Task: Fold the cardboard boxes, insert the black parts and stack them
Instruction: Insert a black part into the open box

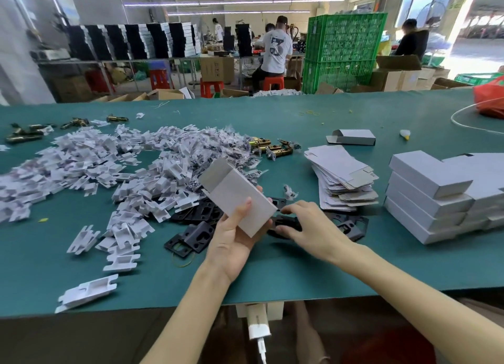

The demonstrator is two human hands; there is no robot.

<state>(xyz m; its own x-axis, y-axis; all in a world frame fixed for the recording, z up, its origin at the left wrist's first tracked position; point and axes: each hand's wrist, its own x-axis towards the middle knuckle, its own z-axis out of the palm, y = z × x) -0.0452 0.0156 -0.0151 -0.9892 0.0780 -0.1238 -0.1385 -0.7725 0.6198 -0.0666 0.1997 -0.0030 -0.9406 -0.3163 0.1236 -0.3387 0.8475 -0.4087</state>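
Currently we note the left hand [231,238] gripping a folded cardboard box [240,200], open flap up. Just right of it, the right hand [305,222] pinches a black part [286,223] low by the worktop [300,268]. Stacked boxes [428,197] sit farther right.

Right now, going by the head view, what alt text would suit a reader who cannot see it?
The left hand holds a folded white cardboard box, far end open, while the right hand pinches a black part on the green table. White inserts lie heaped at left; flat box blanks and stacked finished boxes sit at right.
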